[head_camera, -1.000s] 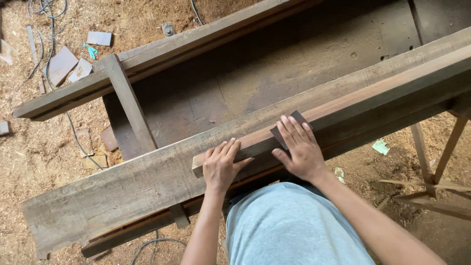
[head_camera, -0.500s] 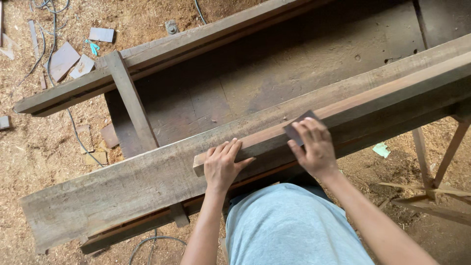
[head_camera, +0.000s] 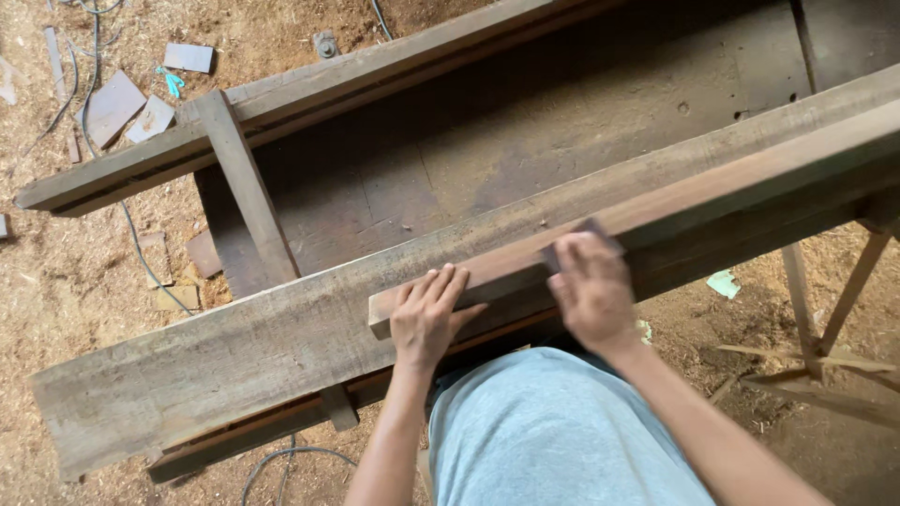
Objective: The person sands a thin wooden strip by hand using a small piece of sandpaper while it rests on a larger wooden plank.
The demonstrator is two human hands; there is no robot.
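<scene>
The left hand (head_camera: 427, 314) lies flat, fingers spread and gripping nothing, on the near left end of a long reddish-brown wooden plank (head_camera: 656, 211). That plank rests along the top of a broad grey weathered timber beam (head_camera: 234, 356), running from centre to far right. The right hand (head_camera: 591, 290), blurred, presses a small dark sanding pad (head_camera: 592, 228) against the plank's top face, fingers laid over it. Beyond lies a dark wooden trough-like frame (head_camera: 487, 141). Sawdust-covered ground (head_camera: 56, 281) surrounds everything, with offcuts at far left.
</scene>
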